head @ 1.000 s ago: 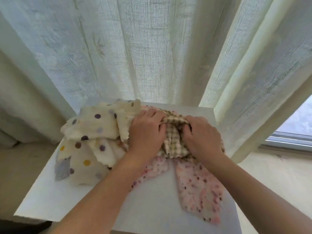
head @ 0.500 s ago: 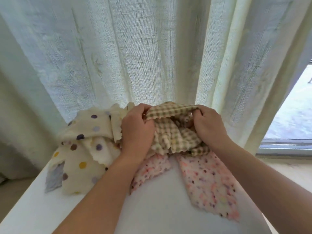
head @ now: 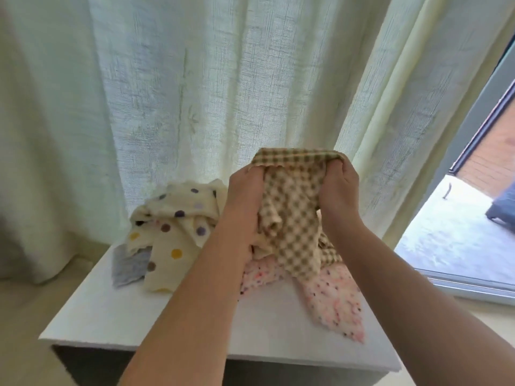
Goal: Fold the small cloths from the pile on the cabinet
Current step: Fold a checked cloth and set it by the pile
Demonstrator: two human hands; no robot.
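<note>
A brown-and-cream checked cloth (head: pixel 295 213) hangs above the pile, held up by its top edge. My left hand (head: pixel 245 201) grips its left corner and my right hand (head: pixel 337 190) grips its right corner, fingers curled into the fabric. Its lower part still drapes onto the pile. Beneath lies a pink speckled cloth (head: pixel 334 296). To the left sits a cream cloth with coloured polka dots (head: pixel 172 232), and a pale blue-grey cloth (head: pixel 128 266) peeks out under it. All rest on the white cabinet top (head: pixel 111 310).
A pale sheer curtain (head: pixel 195 93) hangs right behind the cabinet. At the right, a sliding glass door frame (head: pixel 485 87) shows a terrace outside. The cabinet's front edge (head: pixel 167 346) runs near the bottom, with bare white surface in front of the pile.
Both hands have lifted the checked cloth up off the pile and drawn its top edge taut between them. The camera view has tilted up and shifted.
</note>
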